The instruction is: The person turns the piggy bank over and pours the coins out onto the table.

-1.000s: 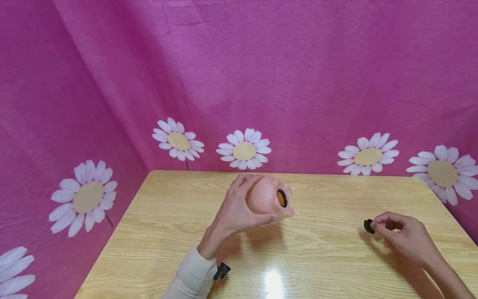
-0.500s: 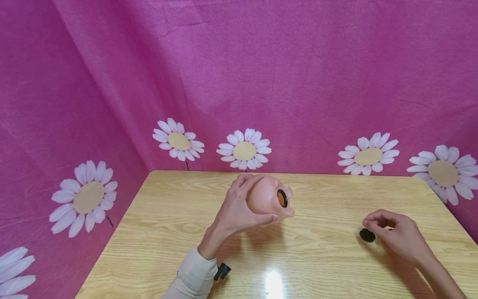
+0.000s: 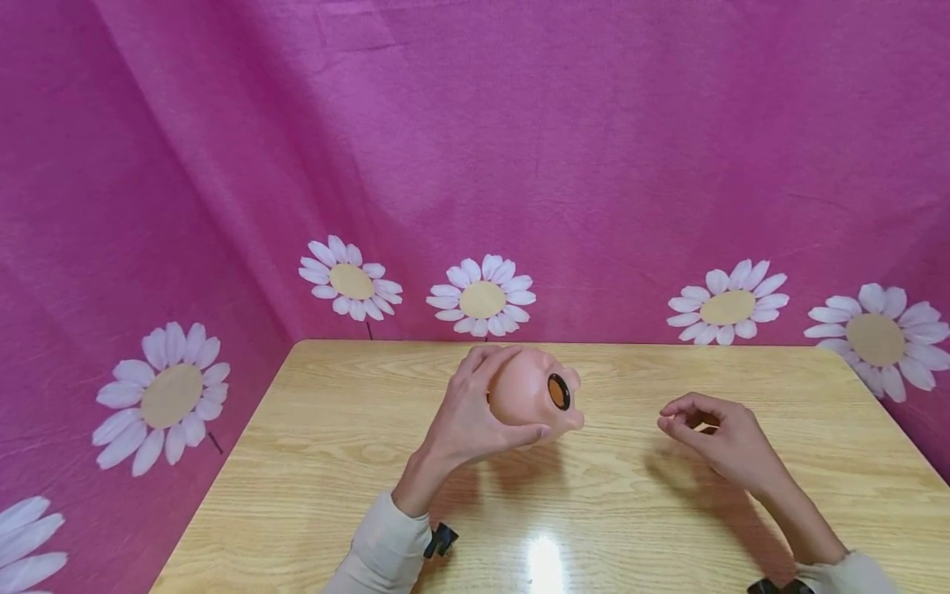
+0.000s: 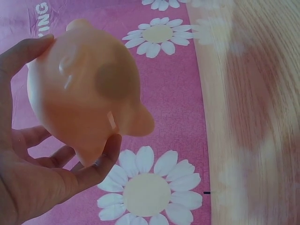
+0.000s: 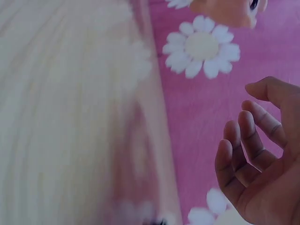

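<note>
My left hand (image 3: 467, 412) grips a rounded pink piggy bank (image 3: 523, 396) and holds it tilted above the table. A round opening (image 3: 559, 392) with a dark rim and an orange inside faces right, between its stubby feet. In the left wrist view, thumb and fingers curve around the piggy bank (image 4: 84, 84), a small curl of tail on its near side. To the right, over the table, is my right hand (image 3: 723, 441). In the right wrist view the right hand (image 5: 267, 164) has loosely bent fingers with nothing seen between them. No black disc shows now.
The light wood table (image 3: 356, 429) ends at a magenta cloth (image 3: 594, 165) printed with white daisies, behind and at the left. Black wrist mounts (image 3: 441, 540) sit at the cuffs. A light glare lies near the table's front.
My right hand has released the black disc, which dropped toward the table and is now out of sight. That hand has moved left, toward the piggy bank. My left hand stays put.
</note>
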`<state>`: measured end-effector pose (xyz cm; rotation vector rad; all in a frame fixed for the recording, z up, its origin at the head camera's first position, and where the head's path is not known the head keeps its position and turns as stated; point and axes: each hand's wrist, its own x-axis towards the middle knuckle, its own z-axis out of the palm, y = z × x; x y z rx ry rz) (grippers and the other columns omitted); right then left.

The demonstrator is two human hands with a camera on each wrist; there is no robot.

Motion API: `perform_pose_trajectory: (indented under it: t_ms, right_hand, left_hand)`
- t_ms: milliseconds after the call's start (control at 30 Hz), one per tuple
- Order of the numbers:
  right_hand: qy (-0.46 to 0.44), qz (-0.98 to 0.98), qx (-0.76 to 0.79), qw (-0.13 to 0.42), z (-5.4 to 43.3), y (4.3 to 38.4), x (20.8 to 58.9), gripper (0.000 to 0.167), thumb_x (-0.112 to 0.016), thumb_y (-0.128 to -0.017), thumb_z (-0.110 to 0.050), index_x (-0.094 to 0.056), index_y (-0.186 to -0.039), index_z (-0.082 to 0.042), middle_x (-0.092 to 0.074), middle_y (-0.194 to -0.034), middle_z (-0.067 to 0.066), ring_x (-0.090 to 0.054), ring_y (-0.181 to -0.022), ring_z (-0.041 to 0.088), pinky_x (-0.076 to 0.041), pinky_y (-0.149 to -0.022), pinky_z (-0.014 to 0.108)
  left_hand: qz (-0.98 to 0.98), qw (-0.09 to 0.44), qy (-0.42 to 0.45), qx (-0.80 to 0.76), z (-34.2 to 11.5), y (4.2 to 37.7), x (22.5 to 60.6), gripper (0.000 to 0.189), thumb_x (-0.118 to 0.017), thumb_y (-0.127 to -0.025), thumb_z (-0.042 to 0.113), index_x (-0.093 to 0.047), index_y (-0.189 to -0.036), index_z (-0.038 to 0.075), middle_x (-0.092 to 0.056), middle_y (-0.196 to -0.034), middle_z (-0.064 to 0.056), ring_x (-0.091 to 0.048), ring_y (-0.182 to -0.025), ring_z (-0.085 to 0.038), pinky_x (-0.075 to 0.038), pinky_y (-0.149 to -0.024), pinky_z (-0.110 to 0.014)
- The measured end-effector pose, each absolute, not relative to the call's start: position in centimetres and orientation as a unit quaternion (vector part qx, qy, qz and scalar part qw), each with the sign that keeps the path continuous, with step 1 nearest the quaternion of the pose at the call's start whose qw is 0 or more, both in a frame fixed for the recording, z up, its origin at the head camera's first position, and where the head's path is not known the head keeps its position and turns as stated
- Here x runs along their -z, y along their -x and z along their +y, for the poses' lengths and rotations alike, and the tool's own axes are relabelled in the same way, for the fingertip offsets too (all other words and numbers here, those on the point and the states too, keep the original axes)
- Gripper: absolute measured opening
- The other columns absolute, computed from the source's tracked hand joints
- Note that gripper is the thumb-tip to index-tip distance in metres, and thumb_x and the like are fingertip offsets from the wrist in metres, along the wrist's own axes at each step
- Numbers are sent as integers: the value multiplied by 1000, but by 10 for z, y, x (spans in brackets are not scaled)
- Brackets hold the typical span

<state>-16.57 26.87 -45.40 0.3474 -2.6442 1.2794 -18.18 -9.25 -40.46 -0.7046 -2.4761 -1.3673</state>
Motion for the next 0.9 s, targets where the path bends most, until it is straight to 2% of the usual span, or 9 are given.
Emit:
perform_pose_trajectory:
  t_ms: [167,367,567,733,900]
  right_hand:
    - [-142,-879,-446,91,239,173,441,8,-81,-97,-16,-78,-104,-13,-72,-82,-10,-66,-77,2,-56,-67,21]
    - [-160,-862,-475,72,209,179,428,19,-80,-98,-17,-76,-115,-10,-73,-90,-2,-67,-84,2,-60,-73,22]
    - [-170,-847,-501,49,188,184,420,29,-79,-99,-19,-71,-126,-9,-72,-101,7,-68,-91,5,-61,-75,25]
    - [-172,-837,-519,37,177,183,414,39,-79,-99,-20,-68,-135,-9,-71,-117,12,-69,-102,6,-62,-80,25]
    - [-187,-824,-533,32,171,183,408,47,-79,-99,-20,-63,-143,-13,-67,-139,10,-67,-118,8,-62,-89,25]
  left_hand:
    - [-843,112,239,468,-93,182,405,88,-100,-70,36,-60,-148,31,-58,-141,3,-59,-123,-17,-62,-93,-35]
    - [-850,113,225,463,-94,184,406,90,-97,-71,38,-59,-151,24,-59,-141,1,-63,-122,-19,-62,-93,-36]
    - [-841,109,218,484,-95,185,408,91,-97,-72,38,-57,-152,24,-58,-144,2,-61,-123,-17,-62,-91,-33]
    - [-829,122,221,498,-94,185,410,91,-98,-72,35,-57,-152,20,-59,-145,0,-61,-117,-17,-63,-81,-27]
    - [-816,113,219,523,-92,185,411,90,-98,-73,34,-56,-152,22,-58,-145,1,-60,-120,-17,-65,-80,-31]
